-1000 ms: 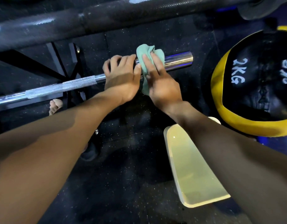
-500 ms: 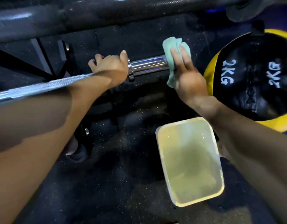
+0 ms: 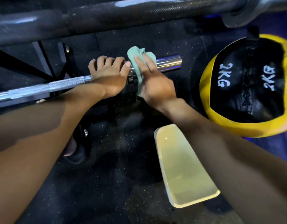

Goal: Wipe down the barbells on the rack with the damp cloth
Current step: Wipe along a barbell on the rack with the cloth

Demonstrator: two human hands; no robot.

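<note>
A gym: barbells [image 3: 42, 89], speckled rubber floor [image 3: 107, 183] (2KG medicine ball [image 3: 246, 88]).

Showing both arms bare from frame edge to fingertips: left forearm [image 3: 42, 130], right forearm [image 3: 233, 147]. Left hand [image 3: 107, 78] displaying a short, trimmed thumbnail. Right hand [image 3: 155, 84] showing tendons ridging along its back and a creased wrist. Shadow band falling across the left forearm. Bare toes [image 3: 40, 101] peeking out beside that forearm; second foot [image 3: 70, 148] showing partly, footwear not resolving.

Head camera looks steeply down, seemingly close.
</note>
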